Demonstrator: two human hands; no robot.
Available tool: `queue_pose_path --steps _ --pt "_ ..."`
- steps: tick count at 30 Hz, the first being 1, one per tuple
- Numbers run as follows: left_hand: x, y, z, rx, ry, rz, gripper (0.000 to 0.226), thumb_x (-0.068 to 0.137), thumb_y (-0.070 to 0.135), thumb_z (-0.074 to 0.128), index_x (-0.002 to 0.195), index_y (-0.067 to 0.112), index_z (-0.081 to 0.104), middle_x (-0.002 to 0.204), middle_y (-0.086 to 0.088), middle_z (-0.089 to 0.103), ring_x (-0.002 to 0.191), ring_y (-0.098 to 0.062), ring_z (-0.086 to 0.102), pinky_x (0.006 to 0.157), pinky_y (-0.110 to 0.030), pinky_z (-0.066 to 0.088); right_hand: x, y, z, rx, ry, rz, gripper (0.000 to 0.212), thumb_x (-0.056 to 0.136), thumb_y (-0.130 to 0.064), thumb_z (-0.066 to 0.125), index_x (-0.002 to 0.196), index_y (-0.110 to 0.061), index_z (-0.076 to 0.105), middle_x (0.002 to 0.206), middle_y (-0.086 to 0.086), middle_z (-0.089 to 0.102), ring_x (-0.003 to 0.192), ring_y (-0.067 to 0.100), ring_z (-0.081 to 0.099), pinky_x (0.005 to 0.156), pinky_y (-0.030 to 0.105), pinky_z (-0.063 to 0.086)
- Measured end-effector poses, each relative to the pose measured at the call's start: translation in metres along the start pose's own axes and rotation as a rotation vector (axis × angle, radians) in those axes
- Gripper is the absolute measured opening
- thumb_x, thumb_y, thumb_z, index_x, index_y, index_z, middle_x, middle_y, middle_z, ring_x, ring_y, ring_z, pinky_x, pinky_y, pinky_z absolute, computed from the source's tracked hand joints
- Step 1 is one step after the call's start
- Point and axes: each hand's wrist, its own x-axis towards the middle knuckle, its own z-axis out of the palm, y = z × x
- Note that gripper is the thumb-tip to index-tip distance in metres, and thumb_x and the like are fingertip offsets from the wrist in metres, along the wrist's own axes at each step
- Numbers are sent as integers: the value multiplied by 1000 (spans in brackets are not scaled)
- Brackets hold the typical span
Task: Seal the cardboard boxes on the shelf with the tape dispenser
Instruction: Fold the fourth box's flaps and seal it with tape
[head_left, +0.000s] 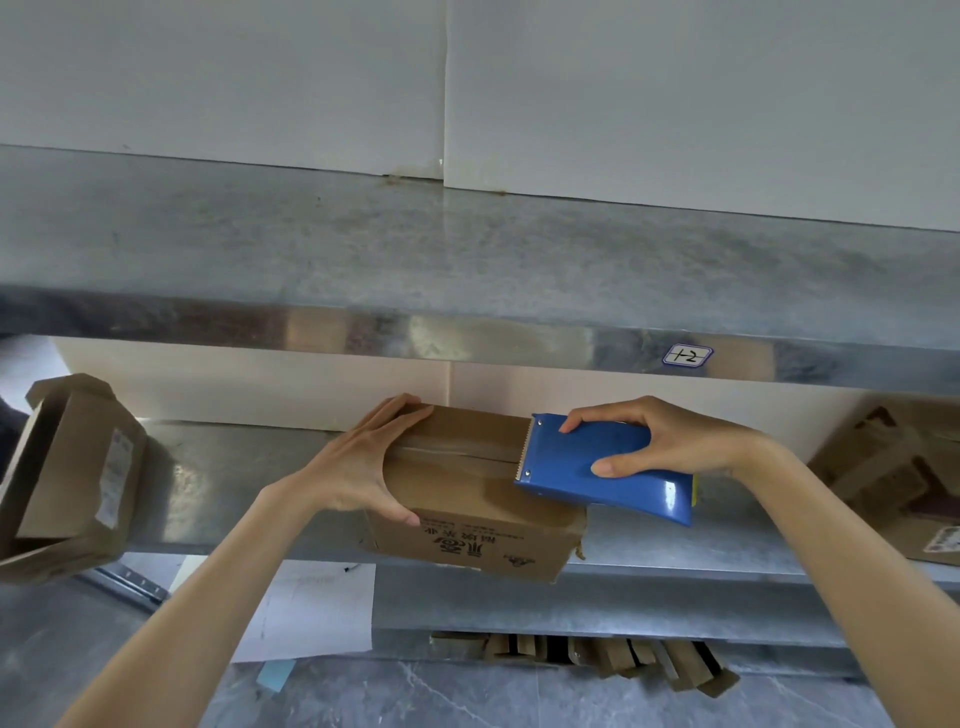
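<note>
A small cardboard box (467, 499) sits on the metal shelf (218, 483), its front overhanging the shelf's edge. Clear tape runs along its top seam. My left hand (363, 462) grips the box's left end, fingers over the top and thumb on the front face. My right hand (660, 441) holds a blue tape dispenser (587, 467), thumb below and fingers on top. The dispenser's toothed blade rests on the box's top at the right end of the seam.
Another cardboard box (67, 467) with a white label stands tilted at the shelf's left end. A third box (904, 473) lies at the right. An upper metal shelf (467, 260) hangs overhead. Flattened cardboard pieces (623, 654) and papers (311, 608) lie on the floor.
</note>
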Motion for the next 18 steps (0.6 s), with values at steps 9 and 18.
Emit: queue_pose_path --steps 9,18 --pt "3 -3 1 14 -29 -23 137 44 67 84 154 50 3 161 27 -7 150 0 1 121 -34 22 -15 16 -15 16 -2 11 39 80 -39 75 116 -53 64 129 -31 57 123 -8 50 107 22 37" --pt "2 -1 1 -8 -27 -18 137 43 64 85 154 50 5 159 29 -5 148 3 4 119 -33 25 -21 29 -25 14 -16 6 39 83 -34 76 116 -51 64 128 -27 59 123 -2 53 108 25 40"
